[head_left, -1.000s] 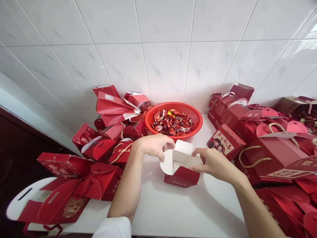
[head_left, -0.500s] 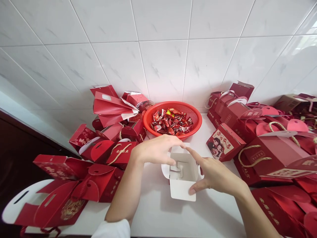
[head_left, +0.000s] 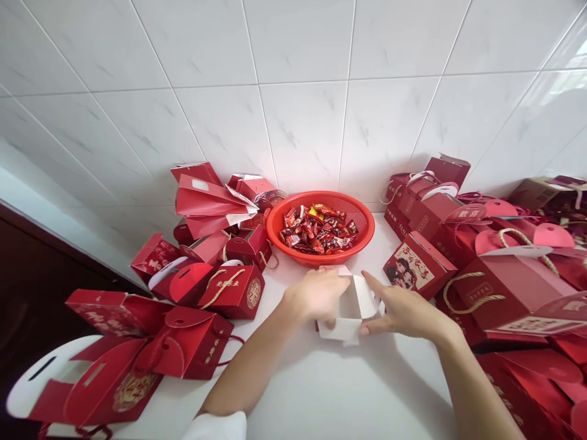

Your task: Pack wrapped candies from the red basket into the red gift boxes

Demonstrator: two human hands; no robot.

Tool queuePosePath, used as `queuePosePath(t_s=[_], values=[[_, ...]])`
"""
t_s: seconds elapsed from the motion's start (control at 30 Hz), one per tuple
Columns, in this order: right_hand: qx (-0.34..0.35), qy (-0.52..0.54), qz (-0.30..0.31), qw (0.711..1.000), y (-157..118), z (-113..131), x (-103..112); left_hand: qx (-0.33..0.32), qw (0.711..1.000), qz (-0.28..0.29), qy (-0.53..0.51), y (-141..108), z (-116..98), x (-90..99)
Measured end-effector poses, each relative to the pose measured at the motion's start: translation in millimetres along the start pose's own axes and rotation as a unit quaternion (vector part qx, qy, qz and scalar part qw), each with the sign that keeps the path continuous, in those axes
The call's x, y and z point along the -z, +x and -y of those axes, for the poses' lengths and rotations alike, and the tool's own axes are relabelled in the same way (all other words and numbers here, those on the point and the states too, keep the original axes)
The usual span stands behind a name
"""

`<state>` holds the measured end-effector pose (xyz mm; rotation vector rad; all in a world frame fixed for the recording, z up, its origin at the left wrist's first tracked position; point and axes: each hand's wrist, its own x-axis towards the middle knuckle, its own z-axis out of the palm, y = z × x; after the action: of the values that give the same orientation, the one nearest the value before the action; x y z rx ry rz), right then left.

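Note:
A small paper gift box (head_left: pixel 351 299), white inside with its flaps up, stands on the white table between my hands. My left hand (head_left: pixel 318 296) lies over the box's left side, its fingers bent and blurred by motion, so their hold cannot be made out. Along the right side, my right hand (head_left: pixel 403 308) grips the box, with the index finger at the raised right flap and the thumb near the front flap. Just behind the box sits a red plastic basket (head_left: pixel 321 259) of wrapped candies (head_left: pixel 316 229).
Red gift boxes (head_left: pixel 232 290) with rope handles crowd the left side of the table. More red boxes (head_left: pixel 504 287) are stacked on the right, and one with a printed picture (head_left: pixel 408 269) stands nearest my right hand. A tiled wall (head_left: pixel 302 134) rises behind the basket.
The box has shifted slightly right and turned, and its right flap now stands up. My left hand has moved right and over it; my right hand stays at its right side.

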<state>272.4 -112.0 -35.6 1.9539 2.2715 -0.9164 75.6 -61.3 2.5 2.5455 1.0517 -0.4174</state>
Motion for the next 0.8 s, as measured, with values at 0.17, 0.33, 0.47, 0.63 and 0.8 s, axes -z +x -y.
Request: queuePosePath(t_s=[0.17, 0.33, 0.47, 0.63, 0.8], values=[[0.060, 0.027, -0.118, 0.991, 18, 5, 34, 0.044, 0.999, -0.017, 0.019, -1, 6, 3.9], [0.063, 0.075, -0.243, 0.965, 75, 20, 61, -0.021, 0.999, -0.044, -0.006, -13, 5, 11.0], [0.090, 0.037, -0.227, 0.969, 130, 30, 68, -0.071, 0.992, -0.085, -0.056, -23, 14, 19.1], [0.044, -0.038, -0.025, 0.998, 175, 30, 66, -0.008, 0.973, -0.208, -0.100, -24, 42, 25.2], [0.067, -0.044, 0.062, 0.995, 185, 33, 62, 0.019, 0.951, -0.269, -0.153, -11, 66, 25.8]])
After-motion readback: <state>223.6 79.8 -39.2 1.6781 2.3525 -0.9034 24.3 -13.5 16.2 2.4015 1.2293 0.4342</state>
